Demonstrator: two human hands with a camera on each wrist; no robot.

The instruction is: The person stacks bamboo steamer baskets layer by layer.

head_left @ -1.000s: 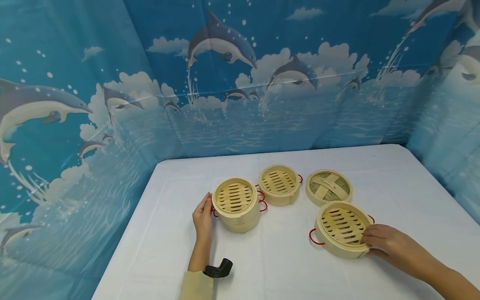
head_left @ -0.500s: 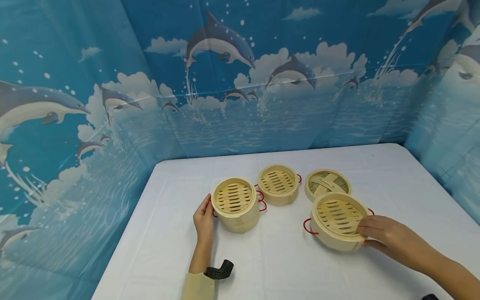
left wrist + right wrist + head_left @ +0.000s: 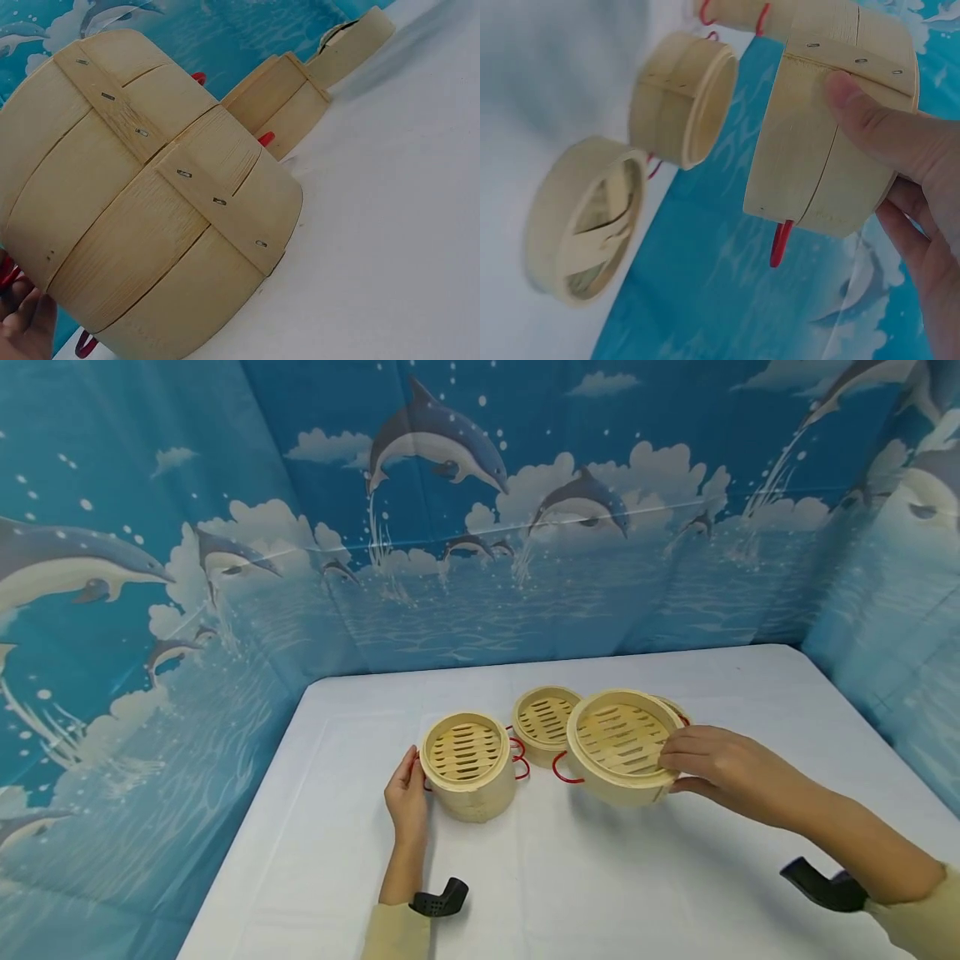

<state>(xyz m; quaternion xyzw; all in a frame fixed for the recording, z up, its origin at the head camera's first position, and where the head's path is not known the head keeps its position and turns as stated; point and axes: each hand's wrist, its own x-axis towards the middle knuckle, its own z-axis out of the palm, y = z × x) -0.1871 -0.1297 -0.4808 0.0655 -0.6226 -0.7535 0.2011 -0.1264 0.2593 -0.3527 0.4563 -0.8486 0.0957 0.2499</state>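
Note:
In the head view, my right hand (image 3: 720,772) grips a round bamboo steamer basket (image 3: 626,743) by its right rim, thumb outside and fingers over the edge. The basket is raised above the table and tilted, a red loop handle hanging on its left. The right wrist view shows my thumb (image 3: 877,124) pressed on its stapled side wall. My left hand (image 3: 407,802) touches the left side of two stacked bamboo steamer baskets (image 3: 472,777). Seen from the left wrist, its fingers (image 3: 26,319) are near a red loop, mostly cut off by the frame.
Behind the raised basket stands another bamboo steamer basket (image 3: 542,718), partly covered by it. A woven bamboo lid (image 3: 592,225) lies to the right of that one, nearly hidden in the head view. A dolphin-print curtain (image 3: 450,593) surrounds the white table (image 3: 360,718).
My right hand has lifted the steamer basket off the table and carried it left and away from me, toward the stack. The left hand has stayed at the stack.

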